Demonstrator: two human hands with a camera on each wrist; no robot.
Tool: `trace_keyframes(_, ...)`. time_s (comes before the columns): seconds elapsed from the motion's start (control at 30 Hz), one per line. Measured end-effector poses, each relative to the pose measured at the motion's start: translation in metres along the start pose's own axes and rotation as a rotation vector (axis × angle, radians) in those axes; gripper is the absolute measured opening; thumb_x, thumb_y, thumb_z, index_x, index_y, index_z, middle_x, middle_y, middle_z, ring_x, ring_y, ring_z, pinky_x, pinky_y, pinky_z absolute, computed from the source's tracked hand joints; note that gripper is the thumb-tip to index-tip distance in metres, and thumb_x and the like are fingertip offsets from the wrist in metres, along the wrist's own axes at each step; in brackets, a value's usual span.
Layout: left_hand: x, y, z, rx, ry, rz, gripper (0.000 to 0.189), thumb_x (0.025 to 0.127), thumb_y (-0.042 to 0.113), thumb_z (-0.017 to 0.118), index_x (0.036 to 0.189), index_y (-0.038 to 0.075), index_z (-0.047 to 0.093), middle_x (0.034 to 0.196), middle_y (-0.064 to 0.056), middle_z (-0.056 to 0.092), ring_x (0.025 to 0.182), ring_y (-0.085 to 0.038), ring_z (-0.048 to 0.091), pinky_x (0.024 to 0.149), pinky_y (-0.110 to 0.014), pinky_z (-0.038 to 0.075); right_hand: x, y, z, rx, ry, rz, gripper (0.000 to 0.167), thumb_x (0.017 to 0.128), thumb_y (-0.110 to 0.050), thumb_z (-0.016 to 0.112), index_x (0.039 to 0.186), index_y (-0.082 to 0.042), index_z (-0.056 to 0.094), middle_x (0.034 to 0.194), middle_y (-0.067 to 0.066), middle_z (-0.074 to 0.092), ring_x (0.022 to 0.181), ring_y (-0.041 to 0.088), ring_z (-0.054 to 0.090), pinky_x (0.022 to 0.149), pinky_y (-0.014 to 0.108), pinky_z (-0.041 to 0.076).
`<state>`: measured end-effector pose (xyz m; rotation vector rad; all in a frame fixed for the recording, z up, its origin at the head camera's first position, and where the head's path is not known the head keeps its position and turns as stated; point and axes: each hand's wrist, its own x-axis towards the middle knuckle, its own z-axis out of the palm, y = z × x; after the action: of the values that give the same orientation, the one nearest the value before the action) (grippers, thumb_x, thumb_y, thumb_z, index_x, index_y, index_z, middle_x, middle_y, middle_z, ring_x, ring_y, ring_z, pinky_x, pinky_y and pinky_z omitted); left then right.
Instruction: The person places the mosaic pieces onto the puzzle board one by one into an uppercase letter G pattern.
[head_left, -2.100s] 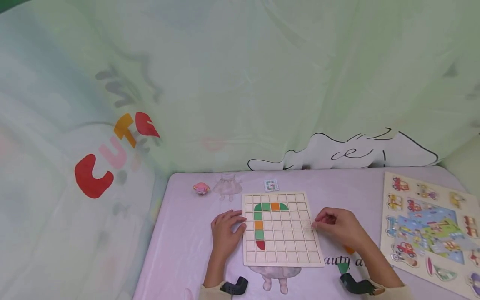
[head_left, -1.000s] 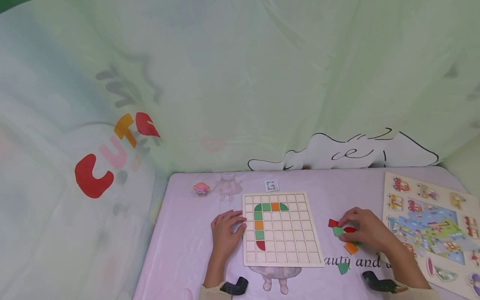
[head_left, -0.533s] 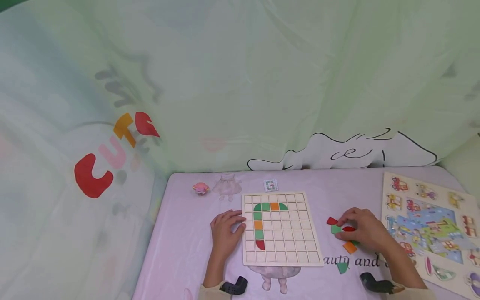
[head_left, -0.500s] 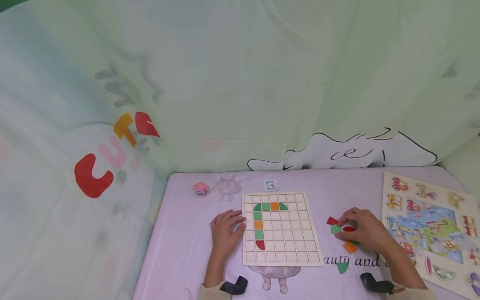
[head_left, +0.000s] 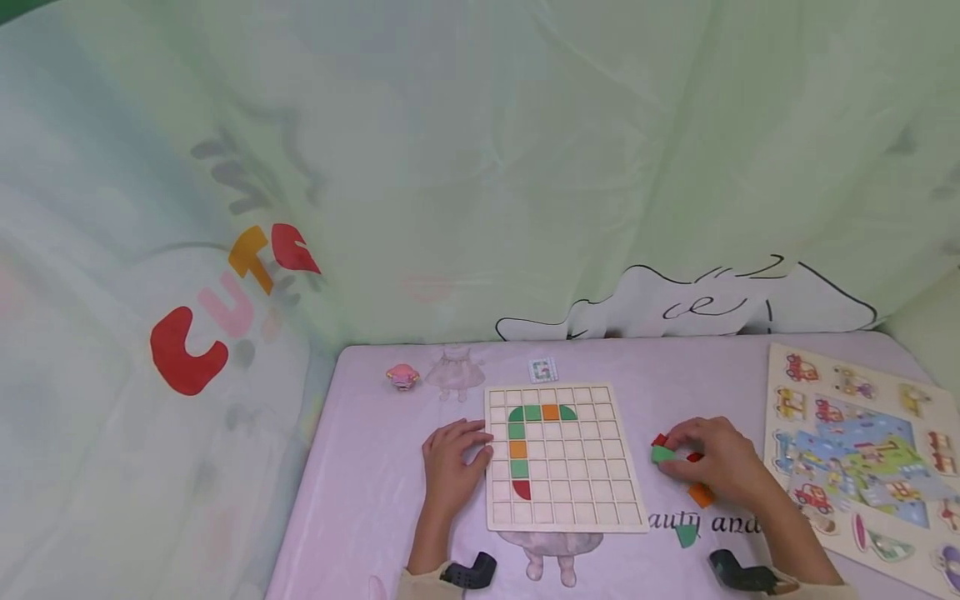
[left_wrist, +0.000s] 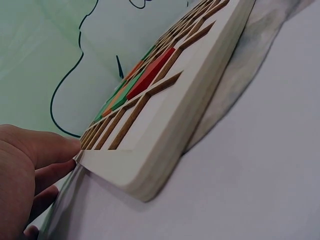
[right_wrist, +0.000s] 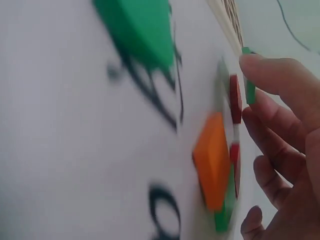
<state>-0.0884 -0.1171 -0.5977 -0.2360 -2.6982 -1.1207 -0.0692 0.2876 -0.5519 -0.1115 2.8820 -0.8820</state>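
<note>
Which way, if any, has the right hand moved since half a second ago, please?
Yes: in the head view, the right hand is slightly nearer the grid.

We saw a picture puzzle board [head_left: 825, 379] on the lilac surface [head_left: 352, 475]; well left of that board sat a small pink toy [head_left: 402, 377], and behind it hung green drapery [head_left: 480, 167].

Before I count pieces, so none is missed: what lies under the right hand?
The right hand pinches a green piece; under or beside that hand, two red pieces, an orange piece and another green piece show. Anything it fully covers is hidden.
</note>
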Motion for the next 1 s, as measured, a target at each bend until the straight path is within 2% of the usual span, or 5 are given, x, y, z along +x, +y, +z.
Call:
trace_keyframes(0.2,0.0,0.0,0.001,0.001,-0.011,-0.001,0.013,0.091,0.022,0.075,0.103,0.025,0.079,0.128,0.009,0.072,0.135,-0.022,0.054,0.113,-0.057,0.025,0.003,-0.025,0.008,0.029,0.058,-0.07,0.021,0.075,-0.033,0.09,0.085,-0.022,0.074,0.116,0.008,0.072,0.11,0.028,0.052,0.092,0.049,0.042)
trace_keyframes(0.4,0.0,0.0,0.002,0.001,-0.008,-0.007,0.014,0.091,0.021,0.076,0.104,0.026,0.079,0.128,0.01,0.071,0.135,-0.022,0.054,0.114,-0.057,0.025,0.012,-0.047,0.019,0.064,0.059,-0.13,0.022,0.072,-0.032,0.092,0.083,-0.025,0.074,0.113,0.001,0.071,0.107,0.022,0.054,0.084,0.033,0.05)
trace_keyframes(0.63,0.0,-0.001,0.001,0.006,-0.01,-0.011,0.014,0.091,0.022,0.076,0.103,0.025,0.079,0.128,0.01,0.071,0.135,-0.022,0.053,0.114,-0.057,0.025,0.02,-0.074,0.039,0.142,-0.012,-0.16,0.025,0.071,-0.032,0.093,0.083,-0.029,0.072,0.112,-0.004,0.07,0.113,0.025,0.059,0.1,0.054,0.048)
trace_keyframes(0.83,0.0,-0.001,0.001,-0.001,0.0,0.0,0.013,0.09,0.021,0.076,0.102,0.025,0.079,0.127,0.008,0.072,0.134,-0.022,0.054,0.113,-0.057,0.026,0.022,-0.099,0.053,0.184,-0.08,-0.181,0.023,0.073,-0.035,0.092,0.085,-0.032,0.072,0.109,-0.011,0.069,0.112,0.018,0.06,0.101,0.049,0.051)
trace_keyframes(1.0,0.0,0.0,0.0,-0.002,-0.005,-0.009,0.014,0.091,0.022,0.075,0.103,0.025,0.079,0.127,0.008,0.072,0.134,-0.022,0.054,0.113,-0.057,0.026,0.024,-0.112,0.063,0.231,-0.131,-0.245,0.023,0.076,-0.031,0.09,0.089,-0.029,0.071,0.1,-0.013,0.067,0.098,0.012,0.061,0.09,0.03,0.055)
